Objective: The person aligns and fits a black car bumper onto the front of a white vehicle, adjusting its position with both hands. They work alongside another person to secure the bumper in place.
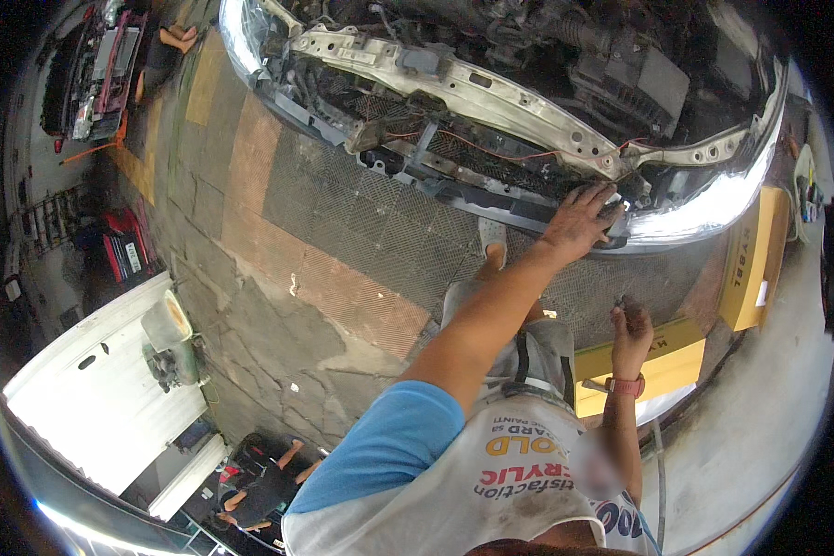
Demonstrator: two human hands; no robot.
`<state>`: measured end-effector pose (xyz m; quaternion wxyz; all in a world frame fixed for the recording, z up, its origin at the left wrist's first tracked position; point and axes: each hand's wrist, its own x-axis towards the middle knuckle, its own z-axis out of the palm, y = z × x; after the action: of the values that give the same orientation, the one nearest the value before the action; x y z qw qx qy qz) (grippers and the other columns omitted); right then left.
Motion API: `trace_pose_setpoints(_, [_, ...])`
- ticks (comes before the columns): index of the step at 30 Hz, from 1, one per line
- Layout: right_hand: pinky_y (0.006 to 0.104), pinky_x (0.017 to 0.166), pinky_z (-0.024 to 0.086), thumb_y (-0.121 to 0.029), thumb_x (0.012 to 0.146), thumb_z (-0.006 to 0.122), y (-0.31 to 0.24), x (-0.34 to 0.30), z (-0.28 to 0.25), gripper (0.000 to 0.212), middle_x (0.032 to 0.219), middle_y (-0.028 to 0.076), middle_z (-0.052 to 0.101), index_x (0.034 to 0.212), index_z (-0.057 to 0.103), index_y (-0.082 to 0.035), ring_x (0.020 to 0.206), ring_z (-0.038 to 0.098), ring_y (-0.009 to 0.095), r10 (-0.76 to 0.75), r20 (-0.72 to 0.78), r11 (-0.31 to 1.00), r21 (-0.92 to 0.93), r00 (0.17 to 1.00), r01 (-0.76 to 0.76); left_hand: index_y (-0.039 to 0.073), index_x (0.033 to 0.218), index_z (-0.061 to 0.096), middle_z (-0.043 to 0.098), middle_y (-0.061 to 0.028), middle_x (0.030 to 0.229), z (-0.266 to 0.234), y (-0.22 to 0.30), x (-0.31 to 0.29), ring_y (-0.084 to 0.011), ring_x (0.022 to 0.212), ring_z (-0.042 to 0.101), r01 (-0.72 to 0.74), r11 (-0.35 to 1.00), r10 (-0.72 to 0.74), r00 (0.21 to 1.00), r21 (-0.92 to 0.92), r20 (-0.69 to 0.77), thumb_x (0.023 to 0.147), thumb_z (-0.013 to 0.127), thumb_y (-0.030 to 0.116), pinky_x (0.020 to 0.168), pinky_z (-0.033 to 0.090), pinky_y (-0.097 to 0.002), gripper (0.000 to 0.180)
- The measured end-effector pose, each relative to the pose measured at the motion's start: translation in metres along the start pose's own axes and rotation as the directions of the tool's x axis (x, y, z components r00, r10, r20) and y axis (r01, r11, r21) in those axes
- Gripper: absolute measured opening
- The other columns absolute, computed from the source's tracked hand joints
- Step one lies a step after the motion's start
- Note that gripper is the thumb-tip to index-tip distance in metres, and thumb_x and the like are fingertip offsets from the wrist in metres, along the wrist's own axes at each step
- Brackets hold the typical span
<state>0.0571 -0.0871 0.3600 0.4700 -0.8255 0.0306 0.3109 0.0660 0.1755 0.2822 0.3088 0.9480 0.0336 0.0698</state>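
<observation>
The front of a car stands before me with its bumper cover off, baring a pale metal cross-member (pixel 505 93) and the engine bay (pixel 612 69). My left hand (pixel 579 222) lies with fingers spread on the front edge, beside the inner end of the lit-looking right headlight (pixel 713 206). An orange-red wire (pixel 491 153) runs along the opening near it. Lower and to the right, my right hand (pixel 631 334) is held away from the car, fingers curled. A small dark thing shows at its fingertips, too small to name. A reddish watch (pixel 626 385) circles that wrist.
Yellow cardboard boxes (pixel 681 357) (pixel 751 259) lie on the floor at the right. A large white panel (pixel 111 380) stands at the left, beside a greenish machine (pixel 169 347). People (pixel 255 486) are at lower left, another person (pixel 162 56) at upper left near a stripped car (pixel 107 69).
</observation>
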Motion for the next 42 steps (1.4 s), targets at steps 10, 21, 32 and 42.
trace_pose_setpoints(10, [0.0332, 0.096, 0.052, -0.005, 0.094, 0.069, 0.024, 0.004, -0.008, 0.026, 0.116, 0.015, 0.072, 0.118, 0.067, 0.004, 0.106, 0.067, 0.020, -0.152, -0.088, 0.988, -0.027, 0.985, 0.150, 0.018, 0.147, 0.051, 0.049, -0.0107, 0.152, -0.002, -0.006, 0.010, -0.0307, 0.142, 0.042, 0.292, 0.924, -0.259, 0.953, -0.247, 0.159, 0.068, 0.088, 0.038, 0.119, 0.031, -0.0489, 0.089])
trace_pose_setpoints(21, [0.0410, 0.074, 0.055, -0.011, 0.085, 0.075, -0.103, 0.066, 0.013, 0.019, 0.096, 0.017, 0.071, 0.102, 0.071, -0.003, 0.083, 0.070, 0.036, -0.501, -0.082, 0.794, -0.438, 0.861, 0.421, 0.023, 0.138, 0.062, 0.055, 0.0037, 0.145, -0.002, -0.015, 0.017, -0.0262, 0.134, 0.047, 0.085, 0.988, -0.089, 0.996, -0.126, -0.029, 0.064, 0.088, 0.042, 0.112, 0.038, -0.0490, 0.081])
trace_pose_setpoints(32, [0.0432, 0.071, 0.055, -0.008, 0.083, 0.074, -0.116, 0.123, 0.035, 0.016, 0.092, 0.015, 0.071, 0.097, 0.070, -0.003, 0.083, 0.070, 0.037, -0.593, 0.075, 0.577, -0.655, 0.802, 0.488, 0.012, 0.136, 0.060, 0.056, -0.0098, 0.131, 0.004, -0.019, 0.022, -0.0342, 0.128, 0.052, -0.059, 0.988, 0.045, 0.994, -0.146, -0.099, 0.070, 0.086, 0.031, 0.116, 0.037, -0.0490, 0.073])
trace_pose_setpoints(42, [0.0446, 0.071, 0.055, -0.009, 0.083, 0.074, -0.116, 0.133, 0.041, 0.017, 0.093, 0.014, 0.071, 0.099, 0.071, -0.006, 0.084, 0.069, 0.037, -0.617, 0.153, 0.486, -0.698, 0.772, 0.527, 0.014, 0.137, 0.060, 0.053, -0.0111, 0.130, 0.000, -0.022, 0.026, -0.0301, 0.132, 0.048, -0.078, 0.997, 0.078, 0.997, -0.008, 0.012, 0.077, 0.080, 0.038, 0.126, 0.012, -0.0572, 0.068])
